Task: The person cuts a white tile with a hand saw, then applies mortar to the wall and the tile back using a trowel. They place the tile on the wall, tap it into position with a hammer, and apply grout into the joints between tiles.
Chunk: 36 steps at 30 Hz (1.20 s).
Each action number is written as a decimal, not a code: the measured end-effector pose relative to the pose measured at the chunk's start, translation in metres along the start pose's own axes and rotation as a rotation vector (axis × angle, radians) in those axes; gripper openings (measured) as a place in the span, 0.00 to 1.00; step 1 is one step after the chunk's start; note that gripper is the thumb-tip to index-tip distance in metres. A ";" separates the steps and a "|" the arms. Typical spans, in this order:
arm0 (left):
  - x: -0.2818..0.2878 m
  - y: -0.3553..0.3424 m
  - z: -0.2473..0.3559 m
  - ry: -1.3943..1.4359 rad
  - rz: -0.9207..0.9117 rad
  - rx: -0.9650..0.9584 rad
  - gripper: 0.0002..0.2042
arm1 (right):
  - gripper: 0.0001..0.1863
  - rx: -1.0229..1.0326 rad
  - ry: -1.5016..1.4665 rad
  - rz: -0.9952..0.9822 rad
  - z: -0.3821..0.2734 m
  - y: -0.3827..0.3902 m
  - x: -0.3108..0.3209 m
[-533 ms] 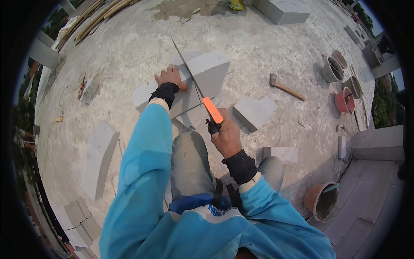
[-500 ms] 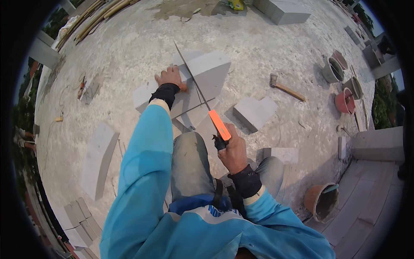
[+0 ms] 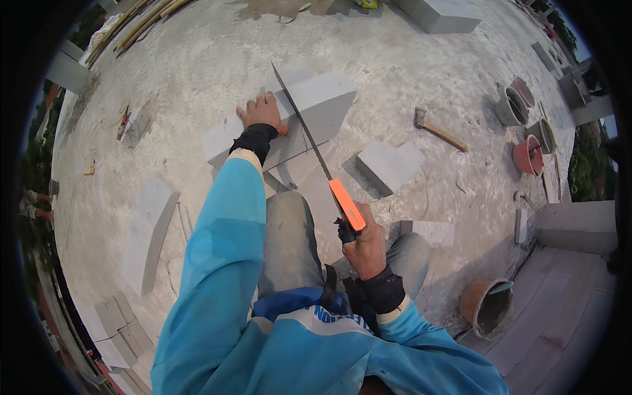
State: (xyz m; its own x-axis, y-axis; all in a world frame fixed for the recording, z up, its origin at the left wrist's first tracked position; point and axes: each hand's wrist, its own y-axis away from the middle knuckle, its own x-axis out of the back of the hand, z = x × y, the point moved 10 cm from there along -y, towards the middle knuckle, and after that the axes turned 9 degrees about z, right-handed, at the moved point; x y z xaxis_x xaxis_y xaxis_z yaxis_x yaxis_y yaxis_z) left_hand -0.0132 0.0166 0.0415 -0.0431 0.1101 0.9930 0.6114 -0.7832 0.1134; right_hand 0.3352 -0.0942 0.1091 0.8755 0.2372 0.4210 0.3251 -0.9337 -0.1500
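Note:
My left hand [image 3: 262, 113] rests with spread fingers on a pale grey block [image 3: 321, 99], which lies on other block pieces in front of my knees. A long hand saw [image 3: 296, 115] with an orange handle [image 3: 347, 203] crosses the block, its blade just right of my left hand. My right hand [image 3: 365, 243] is closed round that handle, nearer my body. A loose block [image 3: 390, 168] lies to the right, and a wooden-handled hammer [image 3: 444, 136] beyond it.
Buckets [image 3: 511, 106] stand at the right, another [image 3: 484, 306] near my right knee. A slab [image 3: 148, 237] and stacked blocks [image 3: 115, 332] lie left. Poles [image 3: 141, 29] lie at the back left. A bystander's legs [image 3: 33, 204] show at the far left edge.
My right hand has drawn the saw down and to the right, toward my body. My left hand stays on the block, appearing slightly higher in the picture.

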 end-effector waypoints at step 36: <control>-0.020 0.029 0.015 -0.157 0.071 -0.108 0.59 | 0.15 0.138 0.022 -0.021 0.016 -0.054 -0.038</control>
State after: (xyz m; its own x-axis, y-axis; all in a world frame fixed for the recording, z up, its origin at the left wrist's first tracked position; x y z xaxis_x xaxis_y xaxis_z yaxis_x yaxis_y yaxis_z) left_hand 0.0172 0.0010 0.0245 0.1263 0.1398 0.9821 0.5202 -0.8523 0.0544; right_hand 0.2899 -0.0488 0.0865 0.8604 0.2491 0.4445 0.3908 -0.8824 -0.2621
